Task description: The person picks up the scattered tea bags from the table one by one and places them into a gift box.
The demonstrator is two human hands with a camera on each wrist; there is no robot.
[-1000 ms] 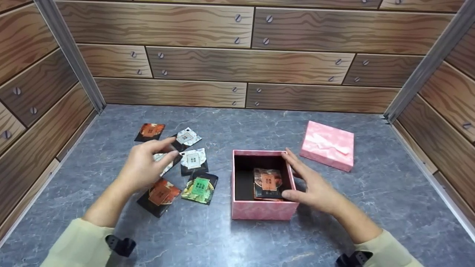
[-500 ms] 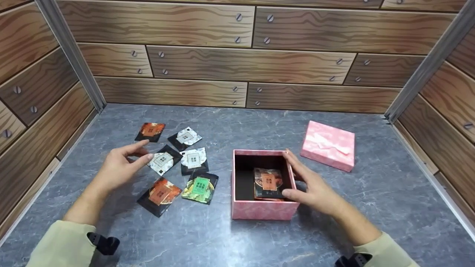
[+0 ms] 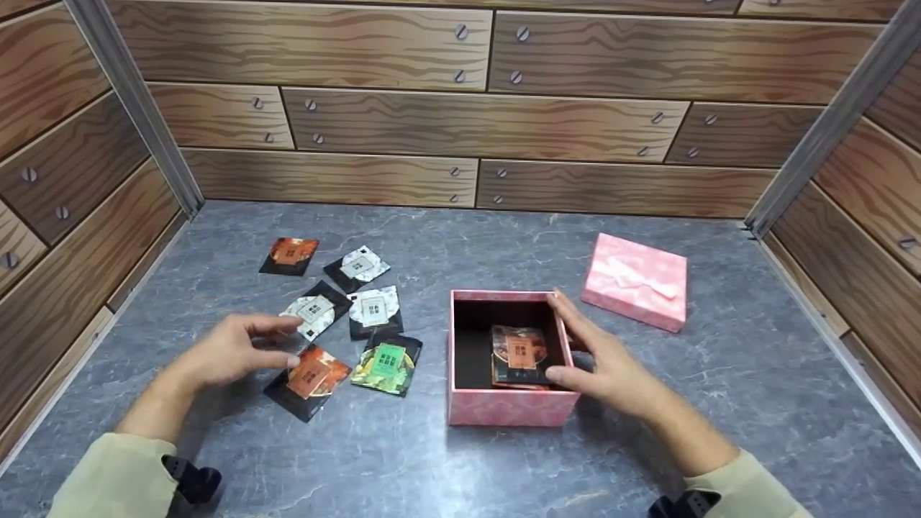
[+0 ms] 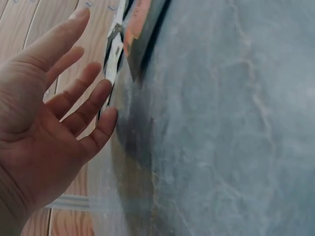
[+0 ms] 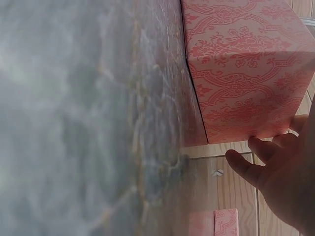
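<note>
In the head view my left hand is over the left edge of an orange-and-black sachet, thumb and fingers apart and holding nothing. The left wrist view shows its loosely bent fingers near the sachets. A white-and-black sachet lies just beyond the fingertips. My right hand holds the right side of an open pink box, thumb over the rim. In the right wrist view other fingers rest against the patterned outer wall. Inside the box, at right, lies a red-and-black sachet.
Two more white-and-black sachets, a green one and another orange one lie on the grey marbled table. The pink lid with a bow lies behind the box at right. Wood-patterned panels enclose the table.
My left hand has moved left and toward the near side, from over the white-and-black sachets to the orange-and-black one. The right hand and the box have stayed in place.
</note>
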